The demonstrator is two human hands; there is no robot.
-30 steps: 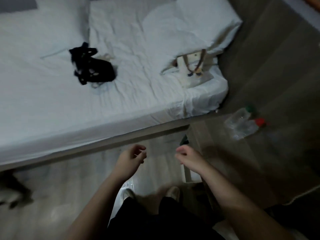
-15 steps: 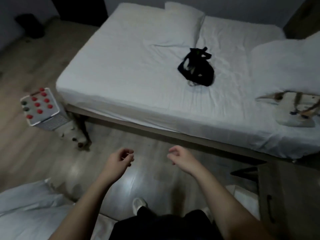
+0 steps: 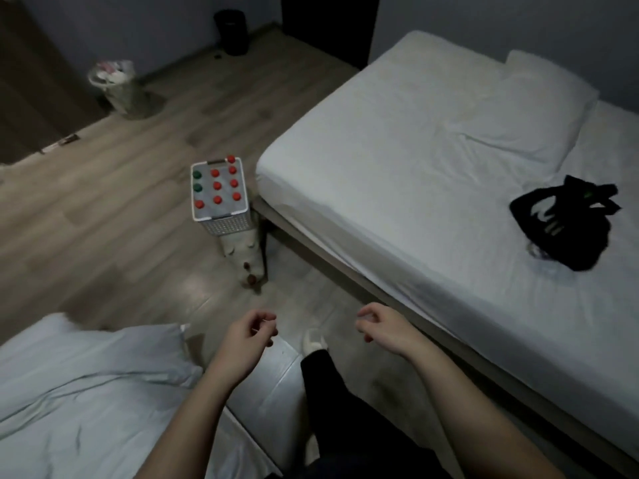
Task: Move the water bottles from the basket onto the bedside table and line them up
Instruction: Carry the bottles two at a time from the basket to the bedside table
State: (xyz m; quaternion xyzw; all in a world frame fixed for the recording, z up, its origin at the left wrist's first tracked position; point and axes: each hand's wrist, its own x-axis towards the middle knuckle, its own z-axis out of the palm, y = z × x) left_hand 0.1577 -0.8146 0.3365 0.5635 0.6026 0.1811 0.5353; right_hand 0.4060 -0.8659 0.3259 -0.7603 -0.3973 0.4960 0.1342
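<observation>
A white mesh basket [image 3: 228, 224] stands on the floor by the bed's corner, ahead and left of me. Several water bottles [image 3: 217, 186] stand upright in it, most with red caps, two with green ones. My left hand [image 3: 249, 335] and right hand [image 3: 378, 324] hang in front of me with loosely curled fingers, holding nothing, well short of the basket. The bedside table is out of view.
A large bed with white sheets [image 3: 432, 188] fills the right side, with a black bundle [image 3: 567, 224] on it. A second bed's white cover [image 3: 86, 385] lies at lower left. A lined waste bin [image 3: 116, 88] and a dark bin [image 3: 231, 32] stand by the far wall.
The view has swung left, away from the bedside table with two bottles, and the basket now sits ahead and nearer. Both hands stay loose, holding nothing.
</observation>
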